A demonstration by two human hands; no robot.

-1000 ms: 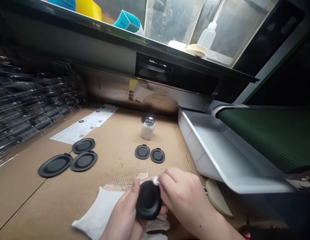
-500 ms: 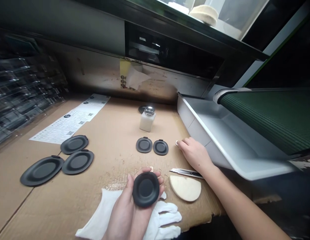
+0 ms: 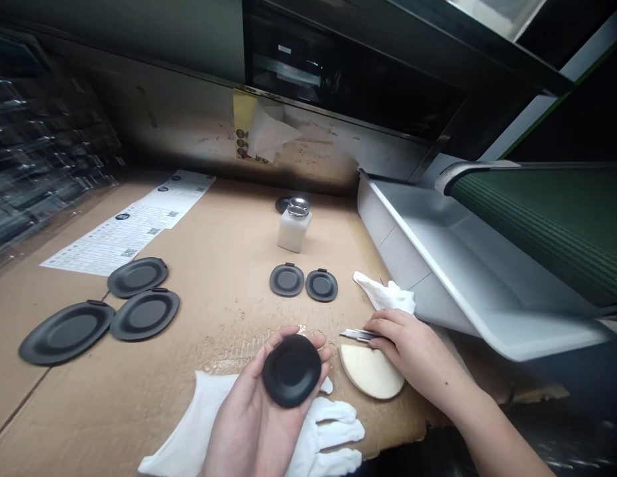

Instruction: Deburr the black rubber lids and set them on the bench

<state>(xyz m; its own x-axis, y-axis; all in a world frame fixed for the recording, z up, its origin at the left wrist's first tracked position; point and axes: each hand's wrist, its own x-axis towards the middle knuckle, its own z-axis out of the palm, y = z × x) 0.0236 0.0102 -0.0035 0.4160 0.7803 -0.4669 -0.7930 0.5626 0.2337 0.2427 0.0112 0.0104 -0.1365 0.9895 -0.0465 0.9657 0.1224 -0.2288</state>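
On the palm of my left hand (image 3: 268,411) rests a round black plastic lid-like piece (image 3: 291,371), with the fingers curled round its edge. My right hand (image 3: 412,348) is closed over the handle of a utility knife (image 3: 355,334) lying on the cardboard; its blade end points left. Just below the knife is a cream half-round pad (image 3: 372,372). A crumpled white cloth (image 3: 388,295) lies beyond my right hand. Under my left hand a white glove (image 3: 333,430) is spread out. Ahead sit two similar dark pieces, a left one (image 3: 287,280) and a right one (image 3: 321,285).
Several larger dark pieces (image 3: 145,315) lie at left, near printed sheets (image 3: 124,228). A white bottle with a metal top (image 3: 294,228) stands at the back. A white tray (image 3: 412,245) and a green conveyor belt (image 3: 551,225) border the right; stacked clear plastic (image 3: 34,146) is at left.
My right hand has let go of the white cloth beside the tray and come back toward me onto the utility knife. My left hand still holds the black piece, now tilted slightly differently.
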